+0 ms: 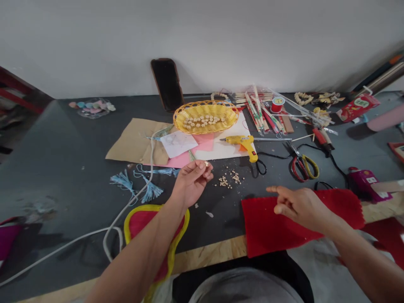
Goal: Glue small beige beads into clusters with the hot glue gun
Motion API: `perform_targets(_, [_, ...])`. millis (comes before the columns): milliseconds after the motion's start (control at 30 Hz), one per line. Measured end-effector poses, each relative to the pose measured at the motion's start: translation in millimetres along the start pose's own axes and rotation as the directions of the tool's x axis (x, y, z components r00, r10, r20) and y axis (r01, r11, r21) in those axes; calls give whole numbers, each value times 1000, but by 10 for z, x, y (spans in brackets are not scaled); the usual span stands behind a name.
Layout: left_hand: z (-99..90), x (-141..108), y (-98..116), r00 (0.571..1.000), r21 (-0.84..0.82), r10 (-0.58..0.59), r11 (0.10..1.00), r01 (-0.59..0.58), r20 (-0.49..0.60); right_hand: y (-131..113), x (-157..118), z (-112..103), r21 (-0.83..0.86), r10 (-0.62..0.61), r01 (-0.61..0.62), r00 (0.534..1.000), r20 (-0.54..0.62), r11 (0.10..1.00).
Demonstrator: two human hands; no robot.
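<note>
My left hand (pixel 193 180) is closed, pinching a small cream-coloured bead cluster (pixel 206 164) between thumb and fingertips. Just right of it, small loose beads (pixel 225 182) lie in a scattered heap on the dark table. My right hand (pixel 292 203) hovers over a red felt cloth (pixel 261 227), index finger stretched out and thumb apart, with nothing visible in it. Its other fingers are partly hidden. Behind the beads lies a yellow glue gun (pixel 249 145), its nozzle pointing left. A yellow woven basket (pixel 205 122) holds several flower-shaped bead clusters like the pinched one.
Red-and-yellow-handled scissors (pixel 304 167) lie right of the glue gun. Blue tassels (pixel 151 191) and a white cable (pixel 135 197) are on the left. A phone (pixel 167 84) leans against the wall. Wrapped sticks (pixel 257 111) and a red thread spool (pixel 277 105) sit at the back right.
</note>
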State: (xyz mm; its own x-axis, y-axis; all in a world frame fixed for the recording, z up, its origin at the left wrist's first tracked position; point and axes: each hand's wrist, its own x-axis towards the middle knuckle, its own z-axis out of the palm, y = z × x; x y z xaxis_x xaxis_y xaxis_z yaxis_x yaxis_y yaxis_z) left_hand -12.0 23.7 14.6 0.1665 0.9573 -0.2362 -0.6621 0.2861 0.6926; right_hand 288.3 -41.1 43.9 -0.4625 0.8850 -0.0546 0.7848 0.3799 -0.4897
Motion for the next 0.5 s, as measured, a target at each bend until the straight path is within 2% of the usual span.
perform_targets(67, [0, 1, -10, 1000, 10, 9, 1000, -9, 0, 23, 129, -22, -30, 38, -40, 998, -58, 999])
perform_targets(133, [-5, 3, -14, 1000, 18, 18, 1000, -18, -5, 23, 295, -15, -47, 28, -37, 984, -177, 998])
perform_targets(200, [-12, 4, -13, 1000, 22, 23, 999, -23, -8, 1, 470, 9, -25, -31, 25, 961, -275, 999])
perform_targets(267, [-17, 5, -12, 1000, 25, 27, 999, -27, -4, -23, 639, 28, -44, -78, 67, 942, -325, 997])
perform_targets(300, [-19, 4, -12, 1000, 30, 27, 999, -27, 0, -25, 723, 30, -68, -77, 57, 935, -347, 996])
perform_targets(367, [-19, 4, -16, 1000, 41, 26, 999, -26, 11, -1, 894, 21, -126, -15, -39, 916, -400, 991])
perform_targets(433, [-18, 3, -24, 1000, 45, 21, 999, -22, 21, 56, 1060, 9, -188, 69, -151, 921, -383, 970])
perform_targets(500, [-19, 2, -29, 1000, 37, 17, 999, -18, 24, 108, 1192, 12, -244, 137, -215, 944, -300, 946])
